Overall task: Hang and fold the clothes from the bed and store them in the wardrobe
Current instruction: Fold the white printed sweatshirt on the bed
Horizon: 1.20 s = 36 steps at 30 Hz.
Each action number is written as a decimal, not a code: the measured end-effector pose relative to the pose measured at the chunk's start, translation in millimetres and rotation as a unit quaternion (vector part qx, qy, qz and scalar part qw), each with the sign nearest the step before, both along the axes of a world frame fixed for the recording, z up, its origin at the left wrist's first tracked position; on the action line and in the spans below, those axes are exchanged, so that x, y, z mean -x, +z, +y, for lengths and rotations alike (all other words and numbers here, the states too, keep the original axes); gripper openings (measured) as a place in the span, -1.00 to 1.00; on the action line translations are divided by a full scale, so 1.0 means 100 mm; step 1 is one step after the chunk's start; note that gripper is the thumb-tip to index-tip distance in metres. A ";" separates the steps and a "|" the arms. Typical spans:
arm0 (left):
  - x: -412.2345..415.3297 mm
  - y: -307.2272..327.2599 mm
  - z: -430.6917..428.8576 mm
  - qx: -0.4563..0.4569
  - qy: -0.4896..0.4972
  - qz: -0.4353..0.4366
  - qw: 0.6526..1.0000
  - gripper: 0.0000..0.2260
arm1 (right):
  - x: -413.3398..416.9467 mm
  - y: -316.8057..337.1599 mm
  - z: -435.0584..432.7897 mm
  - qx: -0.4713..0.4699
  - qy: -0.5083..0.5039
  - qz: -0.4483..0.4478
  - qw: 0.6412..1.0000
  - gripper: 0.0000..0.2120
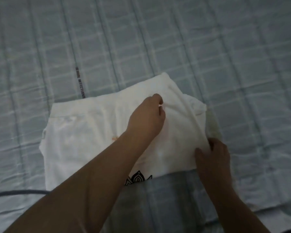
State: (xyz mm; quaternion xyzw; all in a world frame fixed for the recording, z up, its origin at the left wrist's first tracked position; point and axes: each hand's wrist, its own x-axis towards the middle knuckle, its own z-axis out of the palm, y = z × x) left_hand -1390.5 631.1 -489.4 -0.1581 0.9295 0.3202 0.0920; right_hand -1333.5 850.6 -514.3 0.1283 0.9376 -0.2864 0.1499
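A white T-shirt lies partly folded on the bed, with a black printed pattern showing at its near edge. My left hand reaches across the middle of the shirt, and its fingertips pinch a fold of the white cloth. My right hand grips the shirt's near right corner, its thumb on top and its fingers curled under the edge.
The bed is covered by a pale blue-green quilted spread with a line of dark lettering beyond the shirt. A dark cord or strap runs in from the left edge. The bed's near edge lies at the lower right.
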 end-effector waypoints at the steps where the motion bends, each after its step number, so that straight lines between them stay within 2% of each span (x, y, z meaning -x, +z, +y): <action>1: 0.16 0.00 0.13 -0.009 -0.016 0.001 1.000 -0.86 | -0.02 -0.01 0.04 -0.005 0.001 -0.018 1.000 -0.57; 3: 0.42 -0.03 0.37 -0.020 -0.069 0.000 0.997 -0.82 | 0.00 -0.01 0.10 0.010 -0.013 -0.051 0.999 -0.60; 7: 0.79 -0.13 0.57 0.050 -0.173 -0.089 0.980 -0.59 | 0.06 0.02 0.19 0.066 -0.032 -0.109 0.991 -0.67; 9: 0.89 -0.18 0.54 0.063 -0.201 -0.113 0.971 -0.54 | 0.08 0.03 0.22 0.076 -0.031 -0.120 0.989 -0.67; 16: 1.02 -0.25 0.36 0.036 -0.282 -0.122 0.951 -0.65 | 0.13 0.02 0.20 0.112 -0.064 -0.161 0.978 -0.66; 19: 1.01 -0.28 0.30 0.037 -0.277 -0.109 0.954 -0.67 | 0.13 0.02 0.16 0.128 -0.067 -0.175 0.974 -0.73; 22: 0.94 -0.22 0.21 0.017 -0.259 -0.065 0.964 -0.72 | 0.06 0.10 0.10 0.164 -0.070 -0.132 0.975 -0.82; 26: 0.73 0.05 -0.09 -0.046 -0.226 0.034 0.973 -0.76 | -0.14 0.35 -0.11 0.211 -0.077 -0.097 0.970 -0.71; 29: 0.45 0.32 -0.47 -0.129 -0.178 0.032 0.975 -0.74 | -0.31 0.64 -0.40 0.281 -0.077 -0.068 0.954 -0.56; 32: 0.11 0.60 -0.94 -0.199 -0.112 0.024 0.973 -0.69 | -0.51 0.94 -0.79 0.293 0.003 -0.080 0.953 -0.53; 36: -0.37 0.83 -1.64 -0.223 -0.057 0.015 0.973 -0.60 | -0.86 1.21 -1.45 0.301 0.083 -0.101 0.945 -0.47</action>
